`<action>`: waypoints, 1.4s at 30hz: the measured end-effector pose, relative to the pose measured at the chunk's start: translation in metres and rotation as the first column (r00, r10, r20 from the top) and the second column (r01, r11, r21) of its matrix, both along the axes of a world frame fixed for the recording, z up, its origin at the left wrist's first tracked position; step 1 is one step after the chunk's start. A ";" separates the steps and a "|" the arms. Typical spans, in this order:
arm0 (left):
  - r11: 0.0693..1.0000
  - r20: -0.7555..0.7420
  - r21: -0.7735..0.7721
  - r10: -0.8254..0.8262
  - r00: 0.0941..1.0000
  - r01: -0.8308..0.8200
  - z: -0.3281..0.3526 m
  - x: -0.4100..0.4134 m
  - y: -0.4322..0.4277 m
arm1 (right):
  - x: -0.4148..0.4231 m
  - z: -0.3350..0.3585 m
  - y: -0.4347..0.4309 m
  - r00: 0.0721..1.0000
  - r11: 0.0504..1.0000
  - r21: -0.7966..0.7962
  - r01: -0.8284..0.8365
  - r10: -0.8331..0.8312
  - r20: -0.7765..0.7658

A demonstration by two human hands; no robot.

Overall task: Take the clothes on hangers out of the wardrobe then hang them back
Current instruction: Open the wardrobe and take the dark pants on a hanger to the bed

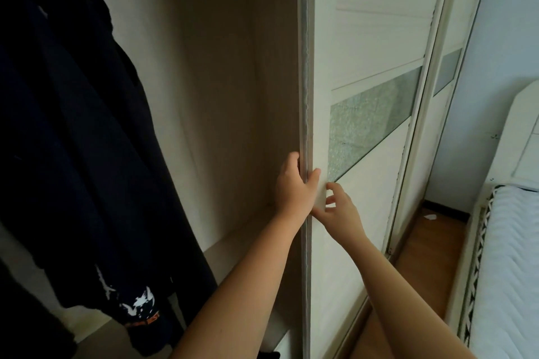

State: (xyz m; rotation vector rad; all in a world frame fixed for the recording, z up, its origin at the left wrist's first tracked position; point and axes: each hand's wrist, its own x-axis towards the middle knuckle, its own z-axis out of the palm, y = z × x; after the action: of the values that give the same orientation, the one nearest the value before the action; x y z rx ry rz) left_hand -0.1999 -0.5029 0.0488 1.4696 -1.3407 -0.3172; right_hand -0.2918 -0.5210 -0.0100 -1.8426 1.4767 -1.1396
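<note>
Dark navy clothes (75, 125) hang at the left inside the open wardrobe; their hangers are out of sight above. One garment's hem shows a white bird print (137, 304). My left hand (294, 186) grips the grey edge of the white sliding door (367, 38), fingers curled behind the edge and thumb on the front. My right hand (338, 207) touches the door's front face just beside it, fingers loosely bent, holding nothing.
The wardrobe's beige back wall (210, 81) and its inner shelf (242, 239) show right of the clothes. A frosted glass band (370, 122) crosses the door. A second door sits behind it. A wooden floor strip (425, 256) and a white bed (510, 256) lie right.
</note>
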 end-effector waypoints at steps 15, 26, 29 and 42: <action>0.988 0.278 -0.149 0.074 0.958 -0.033 0.035 0.037 0.067 | 0.015 0.028 0.033 0.976 0.929 -0.307 0.208 -0.178 0.123; 0.619 0.457 -0.763 0.720 0.522 -0.187 0.132 0.130 0.184 | 0.111 0.130 0.086 0.902 0.829 -0.441 -0.343 0.421 0.092; 0.575 0.447 -0.792 0.774 0.448 -0.203 0.151 0.152 0.196 | 0.130 0.158 0.105 0.838 0.794 -0.439 -0.421 0.526 0.147; 0.648 0.466 -0.635 0.756 0.460 -0.421 0.211 0.204 0.174 | 0.195 0.267 0.094 0.836 0.670 -0.604 -0.432 0.548 0.009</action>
State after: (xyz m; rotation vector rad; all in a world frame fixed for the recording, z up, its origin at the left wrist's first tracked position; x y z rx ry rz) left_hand 0.0036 -0.3285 0.2595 1.6133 -1.1969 1.1022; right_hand -0.0964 -0.4272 0.2573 -2.2513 0.4471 -1.5227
